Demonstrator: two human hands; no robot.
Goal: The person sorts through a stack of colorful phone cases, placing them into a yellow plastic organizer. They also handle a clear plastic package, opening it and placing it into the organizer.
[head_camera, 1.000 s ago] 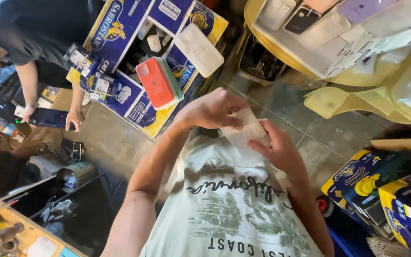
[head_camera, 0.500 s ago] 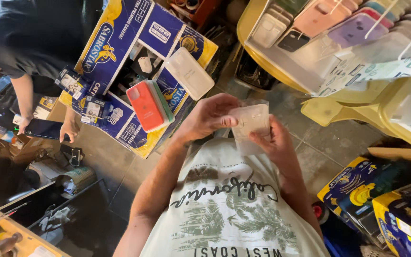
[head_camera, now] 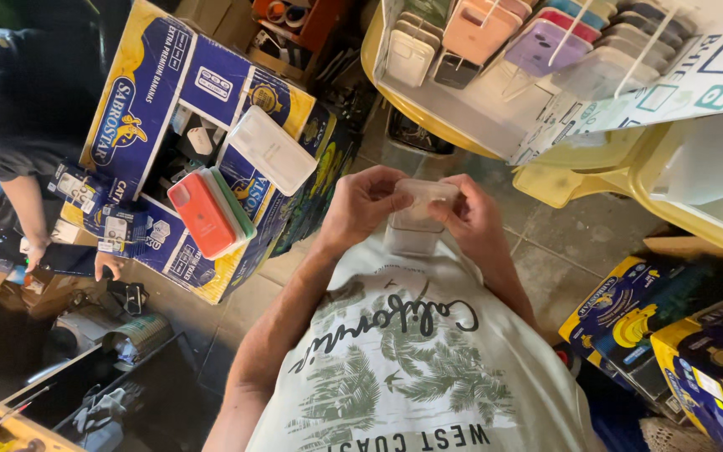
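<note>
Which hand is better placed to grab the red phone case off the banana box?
Probably left. Both the left hand and the right hand pinch the clear phone case, but the red phone case on the banana box lies on the left hand's side, with nothing in between.

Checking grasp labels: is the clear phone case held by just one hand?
No. Both the left hand and the right hand grip the clear phone case from either side, in front of the chest.
</note>
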